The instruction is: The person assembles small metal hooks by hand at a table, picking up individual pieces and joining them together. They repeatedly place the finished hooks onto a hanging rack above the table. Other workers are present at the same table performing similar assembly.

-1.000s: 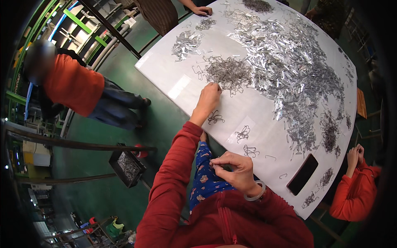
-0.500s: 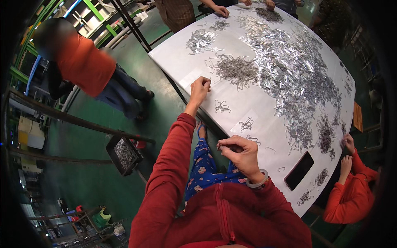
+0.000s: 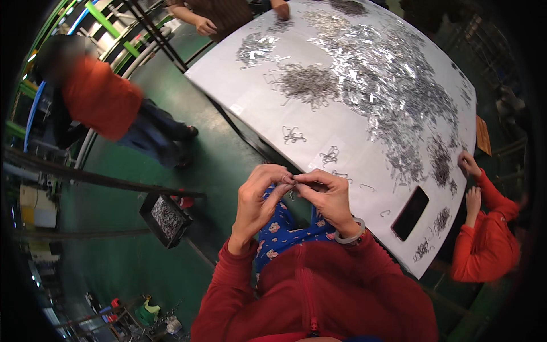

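Left hand and right hand met, pinches clamped on a small metal piece, half-hidden, just off the table's near edge. I judged it two-handed fingertip work; next move called for steady alignment. Wire hooks lay heaped on the table.

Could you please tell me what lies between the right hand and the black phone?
In the head view, a thin bent wire and a smaller curved one lie on the white tabletop between the right hand and the phone.
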Available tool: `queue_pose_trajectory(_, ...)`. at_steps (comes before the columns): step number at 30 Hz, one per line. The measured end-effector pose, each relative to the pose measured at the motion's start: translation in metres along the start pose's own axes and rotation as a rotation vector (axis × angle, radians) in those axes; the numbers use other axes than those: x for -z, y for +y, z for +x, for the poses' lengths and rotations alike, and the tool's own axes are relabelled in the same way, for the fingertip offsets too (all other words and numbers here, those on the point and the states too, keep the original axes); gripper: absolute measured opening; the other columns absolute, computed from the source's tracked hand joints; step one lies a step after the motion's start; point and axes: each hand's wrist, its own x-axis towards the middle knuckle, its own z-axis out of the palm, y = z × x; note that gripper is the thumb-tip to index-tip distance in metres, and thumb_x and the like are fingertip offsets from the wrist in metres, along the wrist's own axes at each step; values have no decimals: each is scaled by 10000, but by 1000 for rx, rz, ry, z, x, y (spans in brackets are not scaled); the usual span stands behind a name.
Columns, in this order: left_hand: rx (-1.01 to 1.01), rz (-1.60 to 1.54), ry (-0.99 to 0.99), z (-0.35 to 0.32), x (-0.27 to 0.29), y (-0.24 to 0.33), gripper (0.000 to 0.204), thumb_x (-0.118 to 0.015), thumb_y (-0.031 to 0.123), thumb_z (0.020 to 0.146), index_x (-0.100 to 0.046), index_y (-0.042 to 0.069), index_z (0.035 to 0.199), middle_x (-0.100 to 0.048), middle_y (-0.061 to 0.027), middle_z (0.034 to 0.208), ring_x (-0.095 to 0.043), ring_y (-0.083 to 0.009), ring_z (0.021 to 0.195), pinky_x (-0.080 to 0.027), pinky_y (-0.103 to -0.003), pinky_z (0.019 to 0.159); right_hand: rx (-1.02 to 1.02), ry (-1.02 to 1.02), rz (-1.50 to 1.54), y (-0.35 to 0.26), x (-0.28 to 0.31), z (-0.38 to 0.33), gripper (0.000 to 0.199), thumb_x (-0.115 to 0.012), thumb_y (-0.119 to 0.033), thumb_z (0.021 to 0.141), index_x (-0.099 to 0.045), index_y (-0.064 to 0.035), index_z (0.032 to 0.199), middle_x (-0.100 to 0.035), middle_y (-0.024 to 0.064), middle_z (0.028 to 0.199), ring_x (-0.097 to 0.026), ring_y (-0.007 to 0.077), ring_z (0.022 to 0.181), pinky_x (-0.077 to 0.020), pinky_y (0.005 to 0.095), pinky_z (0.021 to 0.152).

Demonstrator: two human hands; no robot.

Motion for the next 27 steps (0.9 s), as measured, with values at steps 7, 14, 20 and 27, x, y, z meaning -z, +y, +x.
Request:
queue_pose_trajectory(7, -36, 187, 118, -7, -13, 13, 134, -697, -49, 797, -646, 5, 908, -678, -116, 956, -658, -224, 897, -519, -318, 791, 119, -25, -122, -11, -4, 0, 211, -654, 104, 811, -718, 23, 995, -685, 67, 853, -644, 97, 795, -503, 202, 689)
queue_pose_trajectory(14, 170, -172, 170, -6, -26, 16, 104, -619, -56, 872, -624, -6, 964, -697, -123, 968, -679, -199, 884, -528, -309, 810, 313, -10, -417, -8, 40, 19, 210, -658, 71, 825, -722, -2, 1011, -698, 73, 883, -635, 102, 777, -494, 213, 676)
queue_pose_trajectory(20, 36, -31, 123, -3, -7, 12, 119, -632, -4, 882, -662, 35, 991, -683, -88, 963, -667, -206, 898, -513, -316, 814, 465, -77, -1080, 21, 184, 122, 235, -569, 78, 828, -701, -1, 1006, -680, 167, 935, -648, 311, 854, -500, 366, 785)
queue_pose_trajectory(27, 38, -48, 171, -2, 0, 6, 115, -651, 66, 894, -651, 13, 996, -667, -82, 954, -642, -217, 897, -490, -314, 791, 366, -355, -1394, 69, 257, 134, 59, -568, 24, 749, -617, 41, 777, -545, 189, 851, -534, 342, 844, -442, 425, 749)
